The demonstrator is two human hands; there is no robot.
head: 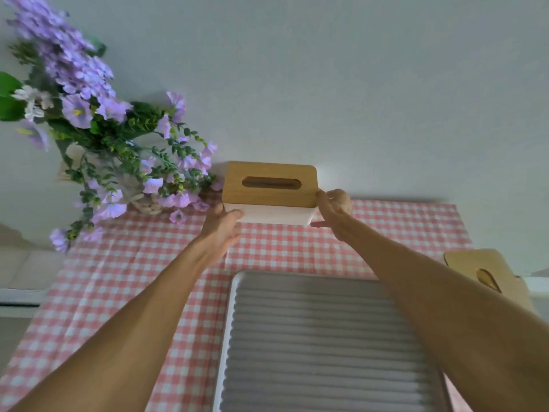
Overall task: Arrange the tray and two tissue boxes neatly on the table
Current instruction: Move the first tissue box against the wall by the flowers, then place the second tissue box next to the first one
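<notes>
White tissue box with slotted wooden lid (269,192): at the far edge of the pink gingham tablecloth (118,281), against the wall. Left hand (221,230) and right hand (332,212) clasp its ends, probably to square it. Grey ribbed tray (320,346): near centre. Second wooden-lidded box (487,275): right edge, apart.

Both bare forearms are stretched forward and upward from the lower corners, converging toward the middle; the left hand (221,228) is set with the palm turned inward and the thumb laid forward along the top, its fingers hidden beyond the palm; the right hand (334,211) is bent at the wrist, the fingers (326,197) curled and pinched high, the thumb extended low toward the left; both hands are closed in a grasp.
</notes>
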